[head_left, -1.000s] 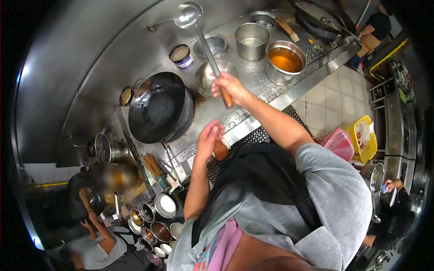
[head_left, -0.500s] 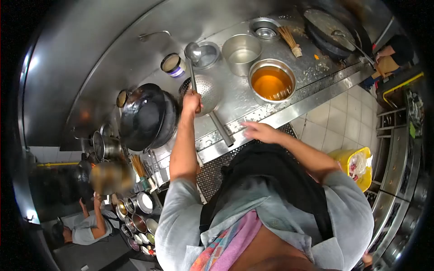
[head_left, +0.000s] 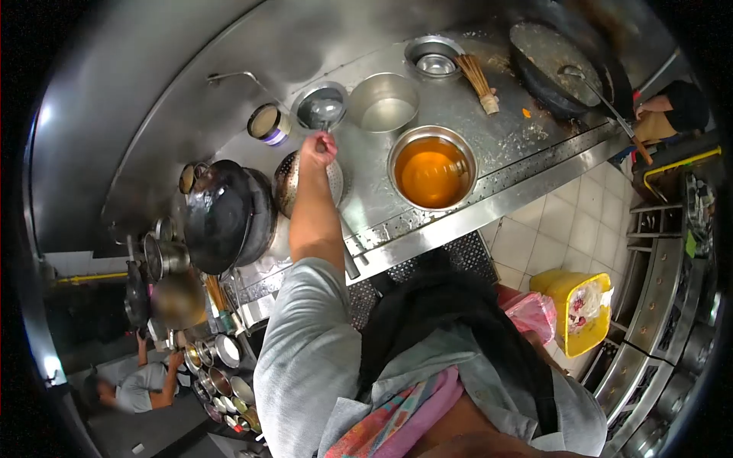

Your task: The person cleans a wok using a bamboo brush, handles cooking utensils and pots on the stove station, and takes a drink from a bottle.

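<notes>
My left hand [head_left: 321, 147] is closed round the handle of a ladle [head_left: 326, 114], whose head is down in a round metal bowl [head_left: 296, 113] at the back of the steel counter. Beneath that forearm lies a perforated strainer [head_left: 336, 179], its handle pointing to the counter's front edge. To the right stand a deep metal pot [head_left: 384, 103] and a metal basin of orange liquid [head_left: 431, 175]. A tub with a purple label [head_left: 271, 126] is left of the bowl. My right hand is out of sight; only a bit of that arm shows beside my apron.
Two black woks [head_left: 217, 217] are stacked on the left. A bamboo brush [head_left: 479, 82] lies near a large wok [head_left: 553, 72] at the far right. A yellow bin [head_left: 569, 305] stands on the floor. Another person [head_left: 145, 385] works at lower left; someone else's arm [head_left: 657, 107] shows at right.
My left hand has moved forward and lowered the ladle's head from above the strainer into the bowl. My right hand has dropped back out of view, and the camera view has shifted.
</notes>
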Tool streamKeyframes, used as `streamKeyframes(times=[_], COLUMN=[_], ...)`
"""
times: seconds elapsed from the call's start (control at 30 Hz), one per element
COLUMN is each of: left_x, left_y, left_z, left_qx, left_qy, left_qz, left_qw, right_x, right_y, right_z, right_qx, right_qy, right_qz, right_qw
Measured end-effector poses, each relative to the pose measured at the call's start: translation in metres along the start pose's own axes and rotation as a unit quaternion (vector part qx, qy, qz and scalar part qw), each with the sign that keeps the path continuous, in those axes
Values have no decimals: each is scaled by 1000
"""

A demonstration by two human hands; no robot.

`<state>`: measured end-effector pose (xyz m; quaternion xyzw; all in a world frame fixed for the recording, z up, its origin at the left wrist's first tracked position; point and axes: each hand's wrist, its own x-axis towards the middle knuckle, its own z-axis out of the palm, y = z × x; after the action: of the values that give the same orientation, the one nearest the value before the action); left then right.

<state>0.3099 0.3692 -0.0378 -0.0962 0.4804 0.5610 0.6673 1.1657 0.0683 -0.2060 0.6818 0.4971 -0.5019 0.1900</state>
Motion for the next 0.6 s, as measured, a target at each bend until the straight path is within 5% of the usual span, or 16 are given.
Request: streamKeyframes(times=[0.07, 0.27, 0.3, 0.4, 0.6], left_x=[-18, -63, -76, -85, -79], left_y=[-2, -28, -27, -21, -36], left_z=[14, 37, 46, 53, 35], left_qx=[-165, 45, 108, 216, 413], left_qy=[-80, -32, 7, 42, 181], left_qz=[51, 100, 155, 228, 301], left_qw=[982, 993, 982, 948, 840], right_x=[13, 34, 38, 50, 22], right_y=[-3, -108, -126, -186, -220], right_z=[6, -20, -24, -44, -59], right_qx=[-65, -159, -158, 189, 251], right_qy=[0, 60, 60, -48, 17], right_qz=[-112, -378, -378, -92, -59], right_qw=[992, 910, 910, 976, 966])
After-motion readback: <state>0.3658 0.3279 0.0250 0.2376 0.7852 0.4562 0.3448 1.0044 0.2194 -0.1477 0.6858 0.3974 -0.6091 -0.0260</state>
